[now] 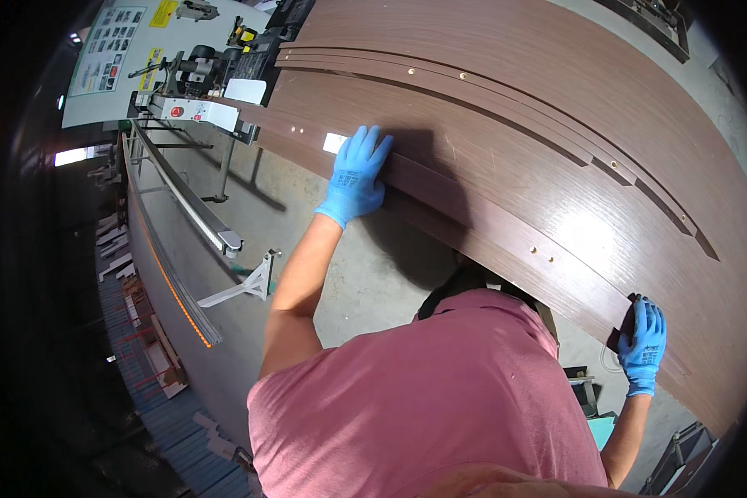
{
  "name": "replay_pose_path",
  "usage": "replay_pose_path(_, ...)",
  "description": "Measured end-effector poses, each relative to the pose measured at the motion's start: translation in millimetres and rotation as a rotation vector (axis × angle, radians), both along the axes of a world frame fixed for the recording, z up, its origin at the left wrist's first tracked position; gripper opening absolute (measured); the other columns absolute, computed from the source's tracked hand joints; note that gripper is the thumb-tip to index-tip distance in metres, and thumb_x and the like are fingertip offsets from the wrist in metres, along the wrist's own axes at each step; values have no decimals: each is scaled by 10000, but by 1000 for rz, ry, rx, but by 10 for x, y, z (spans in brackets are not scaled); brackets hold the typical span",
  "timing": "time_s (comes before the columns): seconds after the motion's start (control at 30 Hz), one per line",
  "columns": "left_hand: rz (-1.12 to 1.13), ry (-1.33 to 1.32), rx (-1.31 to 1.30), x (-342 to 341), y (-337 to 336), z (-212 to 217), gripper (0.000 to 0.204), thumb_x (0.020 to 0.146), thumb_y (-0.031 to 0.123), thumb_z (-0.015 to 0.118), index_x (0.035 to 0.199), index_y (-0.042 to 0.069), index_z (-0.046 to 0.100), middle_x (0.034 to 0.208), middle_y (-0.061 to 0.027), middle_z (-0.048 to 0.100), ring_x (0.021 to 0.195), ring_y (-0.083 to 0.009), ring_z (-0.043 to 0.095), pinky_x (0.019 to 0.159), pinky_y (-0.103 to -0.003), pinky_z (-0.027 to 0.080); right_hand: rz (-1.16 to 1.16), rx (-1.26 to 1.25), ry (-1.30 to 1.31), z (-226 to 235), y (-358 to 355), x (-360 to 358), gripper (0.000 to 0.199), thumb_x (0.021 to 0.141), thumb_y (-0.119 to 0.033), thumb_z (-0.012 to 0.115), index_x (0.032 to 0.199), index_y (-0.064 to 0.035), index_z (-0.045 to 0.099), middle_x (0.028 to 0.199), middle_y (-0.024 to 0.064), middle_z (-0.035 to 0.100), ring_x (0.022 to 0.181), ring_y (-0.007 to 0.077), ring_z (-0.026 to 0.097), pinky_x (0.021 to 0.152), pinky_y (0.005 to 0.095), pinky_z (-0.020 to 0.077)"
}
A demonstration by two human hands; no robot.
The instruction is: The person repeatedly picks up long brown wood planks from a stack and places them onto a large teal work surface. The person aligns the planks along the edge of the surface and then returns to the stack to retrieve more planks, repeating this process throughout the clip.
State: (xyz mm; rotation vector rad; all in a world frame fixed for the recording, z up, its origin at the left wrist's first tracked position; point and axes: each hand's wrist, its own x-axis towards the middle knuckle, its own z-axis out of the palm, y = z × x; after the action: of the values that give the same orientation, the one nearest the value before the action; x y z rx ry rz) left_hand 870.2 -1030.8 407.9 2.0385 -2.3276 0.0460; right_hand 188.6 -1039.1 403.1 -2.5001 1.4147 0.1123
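My left hand (357, 176), in a blue glove, lies with fingers stretched out on a long narrow brown strip (440, 195) along the near side of the work surface. A white label (334, 143) sits on the strip beside my fingertips. Far to the right, my right hand (644, 342), gloved in blue too, has its fingers bent round a dark, flat object (625, 325) at the near edge of the boards. What kind of object it is I cannot make out. Small round holes (541, 254) show in the strip.
Wide brown wood-grain panels (490, 124) stretch beyond my hands, with narrow strips (506, 91) lying on them. At the far left stands a machine (203, 75) with a red button (177, 111). A metal rail (183, 191) and a white bracket (245, 282) are to my left.
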Motion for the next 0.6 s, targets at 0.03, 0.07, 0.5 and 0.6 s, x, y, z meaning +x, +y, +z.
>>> replay_pose_path(0.03, -26, 8, 17, -8, -20, 8, 854, 685, 45, 673, 1526, 63, 521, 1582, -237, 468, 1470, -481, 416, 1220, -556, 348, -16, -9, 2, -5, 13, -84, 812, 698, -53, 680, 1492, -36, 514, 1497, 214, 569, 1372, 440, 517, 1227, 537, 377)
replay_pose_path(0.07, -52, 15, 35, -25, -45, 25, 850, 685, 45, 673, 1522, 63, 525, 1578, -235, 474, 1468, -481, 418, 1218, -557, 351, -38, -2, 12, -11, 30, -164, 807, 699, -47, 673, 1490, -35, 515, 1494, 212, 573, 1371, 439, 520, 1226, 536, 378)
replay_pose_path(0.5, -93, -109, 233, -600, -217, 43, 722, 693, 130, 690, 1392, -5, 568, 1414, -234, 596, 1340, -412, 549, 1203, -496, 384, -212, -14, 156, -197, 198, -1364, 880, 695, 35, 690, 1545, -63, 484, 1448, 215, 595, 1378, 418, 525, 1220, 512, 389)
replay_pose_path(0.6, -145, -143, 276, -850, -248, 97, 656, 680, 169, 709, 1298, -17, 593, 1279, -210, 650, 1231, -388, 603, 1148, -473, 428, -227, -28, 206, -205, 250, -1594, 889, 694, 38, 686, 1552, -60, 475, 1475, 219, 578, 1388, 427, 516, 1225, 509, 384)
